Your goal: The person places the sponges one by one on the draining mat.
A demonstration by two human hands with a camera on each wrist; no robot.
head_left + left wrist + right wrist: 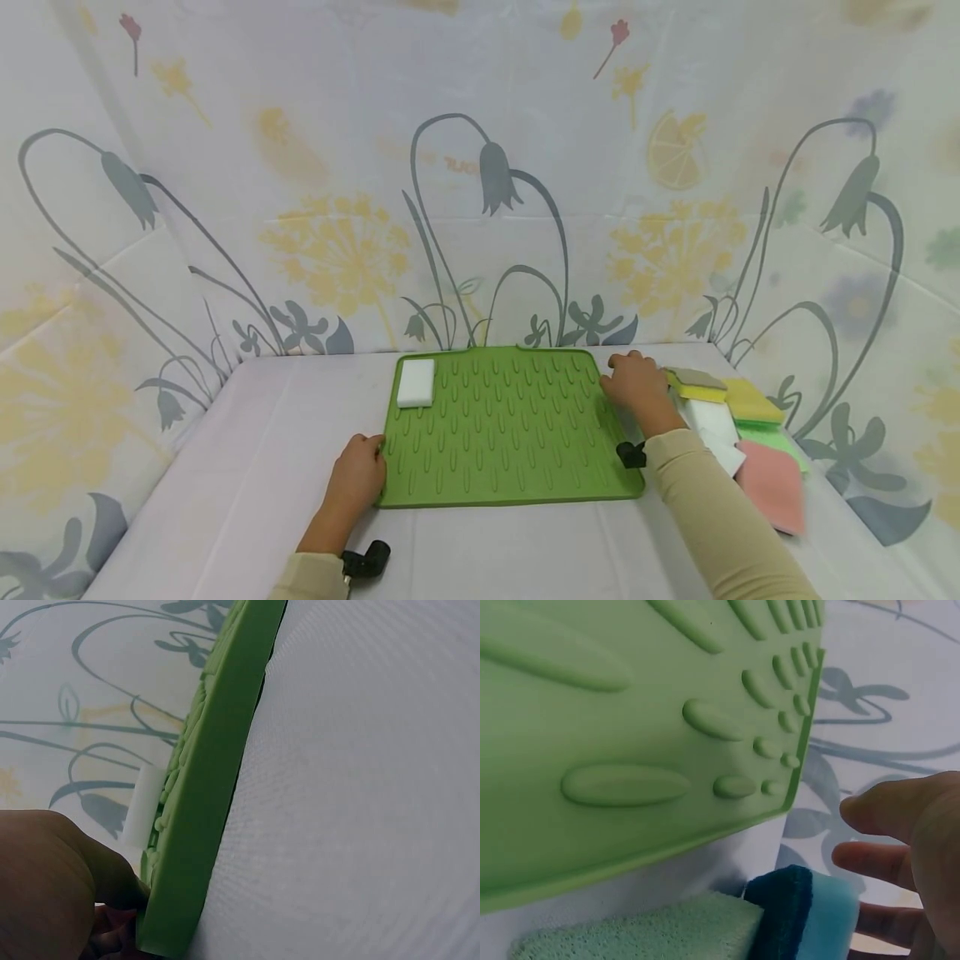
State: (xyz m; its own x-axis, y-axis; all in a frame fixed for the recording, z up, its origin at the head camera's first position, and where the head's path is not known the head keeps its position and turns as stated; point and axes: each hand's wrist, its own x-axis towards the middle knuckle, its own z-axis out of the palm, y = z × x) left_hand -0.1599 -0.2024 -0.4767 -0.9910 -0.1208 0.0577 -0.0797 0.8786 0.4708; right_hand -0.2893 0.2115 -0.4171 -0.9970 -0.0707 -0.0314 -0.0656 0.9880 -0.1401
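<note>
A green ribbed mat (495, 450) lies flat, and a white rectangular block (416, 383) rests on its far left corner. At the mat's left edge my left hand (358, 473) grips the rim, its fingertips right at the side near the front corner. My right hand (636, 385) hovers by the far right corner, thumb and fingers spread apart. In the right wrist view a two-tone blue sponge (784, 907) sits just below those fingers, overlapping some of them. Beside it is a pale green porous sponge (652, 930). Nothing shows between my right thumb and index finger.
Right of the mat lies a loose pile: a yellow sponge with a grey-brown top (701, 385), a yellow-and-green sponge (752, 402), white pieces (708, 421) and a pink sponge (772, 487). A flower-printed cloth (525, 250) hangs behind the white-covered table (247, 467).
</note>
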